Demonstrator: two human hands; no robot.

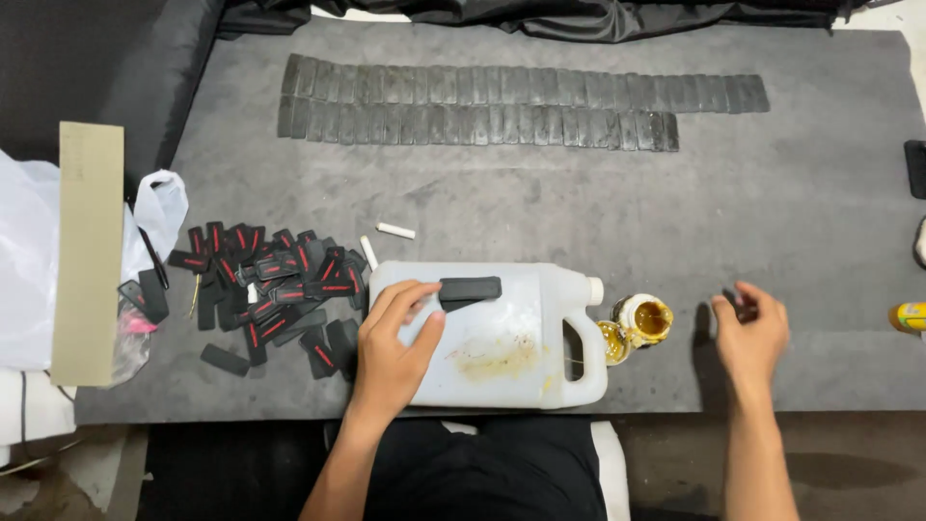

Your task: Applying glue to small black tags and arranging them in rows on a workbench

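Dark clothing [502, 473] at the bottom edge is being seen nearest the lens, and just above it a white plastic jug [502, 338] is being kept lying on its side on the grey desk [772, 193], its handle and capped neck turned to the right. On the jug's flat side the left hand [391, 352] is being rested, and its fingers [410, 299] are being spread loosely, the tips being laid against a black flat piece [470, 289] that is lying on top of the jug. Right beside the jug's neck a small open jar of amber liquid [644, 319] is being seen with its lid [612, 342] next to it. Further right, the right hand [750, 338] is being held low over the desk, its fingers [748, 301] being curled together around something small and dark; what exactly is being pinched cannot be told. To the left of the jug a heap of black pieces with red marks [275, 289] is being left in a loose pile, two small white sticks [394, 231] near it. Across the far side two long rows of black pieces [502, 106] are being kept laid edge to edge. At the far left, a clear plastic bag [154, 207] and a cardboard strip [89, 251] are being seen.
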